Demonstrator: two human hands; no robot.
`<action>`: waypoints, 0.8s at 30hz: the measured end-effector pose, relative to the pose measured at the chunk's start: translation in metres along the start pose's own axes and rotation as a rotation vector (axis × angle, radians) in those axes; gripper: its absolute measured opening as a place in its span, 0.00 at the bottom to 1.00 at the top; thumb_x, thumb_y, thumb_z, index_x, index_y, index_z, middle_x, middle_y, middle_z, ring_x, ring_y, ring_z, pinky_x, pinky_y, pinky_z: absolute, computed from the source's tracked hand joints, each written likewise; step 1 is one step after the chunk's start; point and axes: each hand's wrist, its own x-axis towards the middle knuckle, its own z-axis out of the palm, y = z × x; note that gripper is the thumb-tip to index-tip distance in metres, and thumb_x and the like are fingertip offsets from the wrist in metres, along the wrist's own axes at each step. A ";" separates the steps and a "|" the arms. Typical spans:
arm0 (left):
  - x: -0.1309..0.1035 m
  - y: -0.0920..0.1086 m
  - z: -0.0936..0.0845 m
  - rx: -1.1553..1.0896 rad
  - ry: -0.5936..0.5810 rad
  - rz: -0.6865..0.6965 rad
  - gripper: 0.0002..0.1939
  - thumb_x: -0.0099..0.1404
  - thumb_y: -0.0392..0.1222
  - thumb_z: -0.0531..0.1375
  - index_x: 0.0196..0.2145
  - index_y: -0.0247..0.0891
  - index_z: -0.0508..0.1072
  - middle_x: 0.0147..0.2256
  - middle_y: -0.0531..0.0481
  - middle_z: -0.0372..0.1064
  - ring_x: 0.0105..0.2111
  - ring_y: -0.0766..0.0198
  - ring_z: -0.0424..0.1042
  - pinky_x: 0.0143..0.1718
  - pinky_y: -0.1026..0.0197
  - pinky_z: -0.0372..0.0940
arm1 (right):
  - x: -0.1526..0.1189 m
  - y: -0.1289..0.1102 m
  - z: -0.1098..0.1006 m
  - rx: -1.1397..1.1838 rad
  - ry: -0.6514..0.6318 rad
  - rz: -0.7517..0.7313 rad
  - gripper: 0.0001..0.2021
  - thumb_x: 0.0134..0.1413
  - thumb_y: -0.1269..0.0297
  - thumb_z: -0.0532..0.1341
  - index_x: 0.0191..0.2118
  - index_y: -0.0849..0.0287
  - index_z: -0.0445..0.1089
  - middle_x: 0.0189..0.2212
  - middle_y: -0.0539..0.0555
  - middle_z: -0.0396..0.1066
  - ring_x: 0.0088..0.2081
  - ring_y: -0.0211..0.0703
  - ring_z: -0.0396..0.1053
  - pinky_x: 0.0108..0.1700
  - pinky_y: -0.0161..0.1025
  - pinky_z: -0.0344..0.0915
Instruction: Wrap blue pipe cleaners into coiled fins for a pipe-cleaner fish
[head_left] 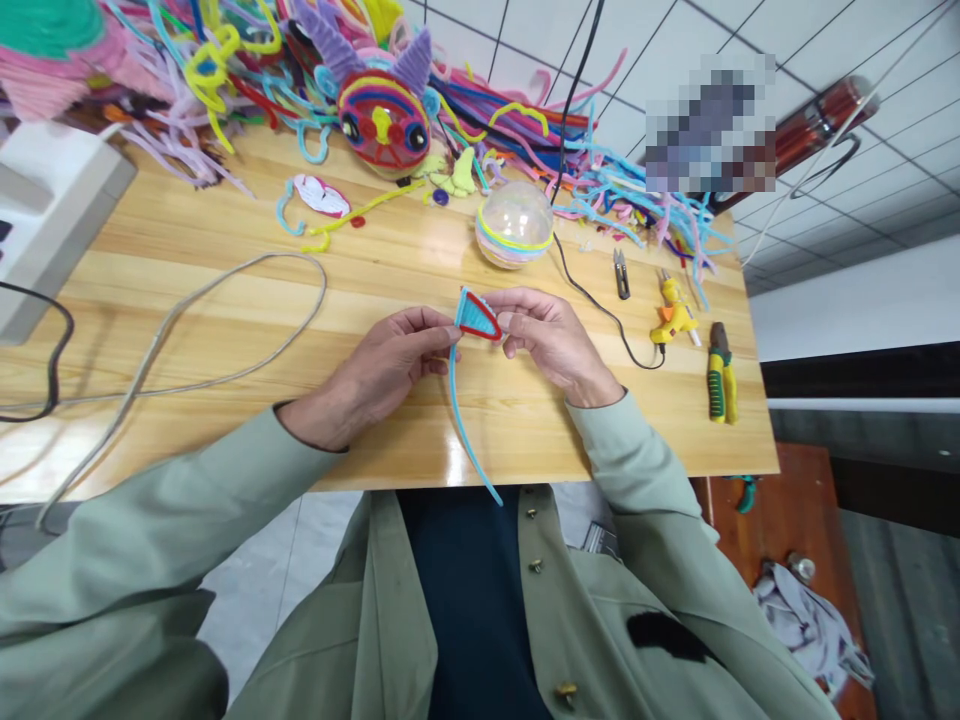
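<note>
Between my two hands, above the wooden table [375,440], is a small pointed piece made of pipe cleaners [475,315], light blue inside with a red border. My left hand [397,360] pinches its left, wide end. From that end a light blue pipe cleaner tail [463,430] curves down past the table's front edge. The fingers of my right hand [547,335] are closed on the red-edged right tip. Just beyond the hands sits a clear plastic ball [514,222] with yellow, blue and pink bands round its lower part.
A horned pipe cleaner head [384,118] and heaps of pipe cleaners [517,110] line the back. On the right lie small snips [621,274], a yellow glue gun [675,312] with its cord, and pliers [720,375]. A pale cable [225,268] loops beside a white power box [64,215].
</note>
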 end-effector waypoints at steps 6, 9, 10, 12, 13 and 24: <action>0.001 -0.001 -0.008 -0.026 0.023 0.008 0.16 0.51 0.44 0.81 0.29 0.37 0.80 0.28 0.52 0.73 0.29 0.67 0.69 0.32 0.62 0.66 | 0.007 0.002 0.007 -0.024 0.017 0.005 0.18 0.52 0.58 0.78 0.48 0.55 0.86 0.44 0.55 0.88 0.35 0.38 0.78 0.30 0.32 0.72; 0.001 -0.001 -0.011 -0.054 0.029 0.007 0.15 0.53 0.43 0.80 0.29 0.37 0.80 0.29 0.51 0.74 0.29 0.67 0.70 0.32 0.63 0.66 | 0.009 0.001 0.011 -0.023 0.032 0.007 0.18 0.50 0.57 0.79 0.48 0.55 0.86 0.43 0.54 0.87 0.34 0.37 0.77 0.30 0.32 0.73; 0.001 -0.001 -0.013 -0.062 0.028 0.004 0.15 0.54 0.43 0.80 0.30 0.37 0.80 0.29 0.51 0.74 0.29 0.66 0.70 0.32 0.62 0.66 | 0.010 0.001 0.012 -0.024 0.037 0.007 0.19 0.50 0.57 0.79 0.48 0.56 0.86 0.42 0.54 0.87 0.34 0.37 0.77 0.30 0.32 0.72; 0.000 0.000 -0.015 -0.075 0.029 -0.006 0.13 0.55 0.42 0.80 0.30 0.37 0.80 0.29 0.51 0.74 0.29 0.66 0.71 0.33 0.62 0.67 | 0.011 0.002 0.014 -0.032 0.042 0.007 0.19 0.50 0.57 0.79 0.48 0.56 0.85 0.41 0.54 0.87 0.33 0.36 0.76 0.30 0.31 0.72; -0.001 0.001 -0.016 -0.081 0.037 -0.008 0.13 0.55 0.41 0.80 0.30 0.37 0.80 0.29 0.51 0.74 0.29 0.66 0.71 0.33 0.61 0.67 | 0.013 0.002 0.016 -0.039 0.043 0.007 0.19 0.51 0.57 0.79 0.48 0.56 0.85 0.41 0.53 0.86 0.33 0.36 0.76 0.29 0.31 0.71; -0.003 0.014 -0.033 -0.207 0.195 0.116 0.15 0.51 0.38 0.80 0.31 0.39 0.78 0.28 0.55 0.72 0.27 0.69 0.68 0.29 0.63 0.60 | 0.066 0.008 0.038 -0.307 0.132 -0.231 0.19 0.57 0.48 0.77 0.46 0.55 0.81 0.44 0.53 0.82 0.42 0.41 0.76 0.42 0.38 0.78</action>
